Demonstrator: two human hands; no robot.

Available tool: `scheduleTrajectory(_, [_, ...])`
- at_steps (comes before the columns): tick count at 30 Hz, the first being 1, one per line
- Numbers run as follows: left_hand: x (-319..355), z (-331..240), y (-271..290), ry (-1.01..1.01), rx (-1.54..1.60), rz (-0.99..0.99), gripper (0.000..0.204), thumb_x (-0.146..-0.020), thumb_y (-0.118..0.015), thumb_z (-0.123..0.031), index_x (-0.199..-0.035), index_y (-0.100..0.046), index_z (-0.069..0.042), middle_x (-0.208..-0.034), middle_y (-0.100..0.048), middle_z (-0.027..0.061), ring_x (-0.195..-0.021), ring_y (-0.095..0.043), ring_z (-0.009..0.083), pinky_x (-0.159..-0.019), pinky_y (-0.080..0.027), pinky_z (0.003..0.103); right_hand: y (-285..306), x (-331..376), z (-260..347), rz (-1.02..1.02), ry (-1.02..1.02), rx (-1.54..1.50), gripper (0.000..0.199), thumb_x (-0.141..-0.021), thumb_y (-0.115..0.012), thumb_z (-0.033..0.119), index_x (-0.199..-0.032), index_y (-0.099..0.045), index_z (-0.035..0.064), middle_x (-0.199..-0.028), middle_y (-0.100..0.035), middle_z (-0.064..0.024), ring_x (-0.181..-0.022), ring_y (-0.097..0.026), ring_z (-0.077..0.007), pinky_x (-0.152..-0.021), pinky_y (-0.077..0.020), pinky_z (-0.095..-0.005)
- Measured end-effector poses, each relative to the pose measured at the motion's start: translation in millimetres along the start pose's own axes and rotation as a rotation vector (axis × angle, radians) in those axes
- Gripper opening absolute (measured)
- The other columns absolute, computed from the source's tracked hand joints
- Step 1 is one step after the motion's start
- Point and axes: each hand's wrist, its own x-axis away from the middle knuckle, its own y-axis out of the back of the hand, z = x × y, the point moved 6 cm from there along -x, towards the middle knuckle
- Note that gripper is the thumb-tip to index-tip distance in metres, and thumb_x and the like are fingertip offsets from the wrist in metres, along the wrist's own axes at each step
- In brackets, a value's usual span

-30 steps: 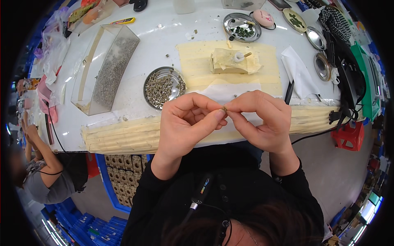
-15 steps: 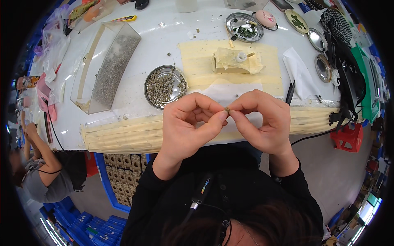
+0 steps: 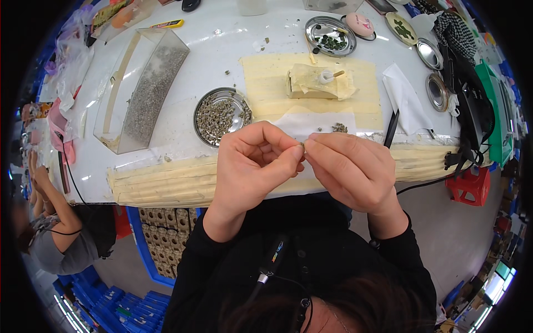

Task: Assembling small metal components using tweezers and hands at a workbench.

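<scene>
My left hand [image 3: 241, 166] is closed in a pinch, thumb against forefinger, on a tiny greenish-brown piece [image 3: 303, 145] that is mostly hidden. The fingers of my right hand [image 3: 358, 166] are drawn together, their tips meeting the same piece from the right. Both hands are above the near edge of the table. Just beyond my left hand, a round steel dish [image 3: 195, 123] holds many small grey-green pieces. A little pile of similar pieces [image 3: 340, 127] lies on white paper [image 3: 283, 125] beyond my right hand.
A taped block [image 3: 311, 89] with a small stick stands past my hands. At left is a clear bin [image 3: 114, 105] of grey granules. Another steel dish [image 3: 313, 44] holds dark green bits. A black pen-like tool [image 3: 392, 129] and white cloth [image 3: 405, 102] lie right. Someone [image 3: 64, 233] sits far left.
My right hand has tilted, its fingers now stretched forward and together over the piece instead of in a rounded pinch. The small pile on the paper has come into view. My left hand keeps its pinch.
</scene>
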Motion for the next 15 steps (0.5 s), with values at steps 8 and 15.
scheduleTrajectory(8, [0,-2,0,0.006,0.013,0.044,0.007,-0.086,-0.065,-0.002,-0.087,-0.062,0.004,-0.078,-0.067,0.0078,-0.070,-0.066,0.0098,-0.064,-0.055,0.021,1,-2,-9,-0.007,-0.113,-0.145,0.022,-0.069,-0.070,-0.003,-0.090,-0.065,0.0003,-0.080,-0.065,-0.0085,-0.067,-0.065,-0.0214,-0.054,-0.0518,-0.0279])
scheduleTrajectory(15, [2,-3,-1,-0.005,0.003,0.053,0.008,-0.088,-0.064,-0.003,-0.090,-0.063,0.005,-0.079,-0.067,0.0085,-0.071,-0.066,0.0107,-0.065,-0.055,0.021,1,-3,-12,-0.009,-0.171,-0.179,0.021,-0.069,-0.071,-0.004,-0.088,-0.066,0.0020,-0.076,-0.065,-0.0065,-0.064,-0.064,-0.0196,-0.052,-0.0500,-0.0264])
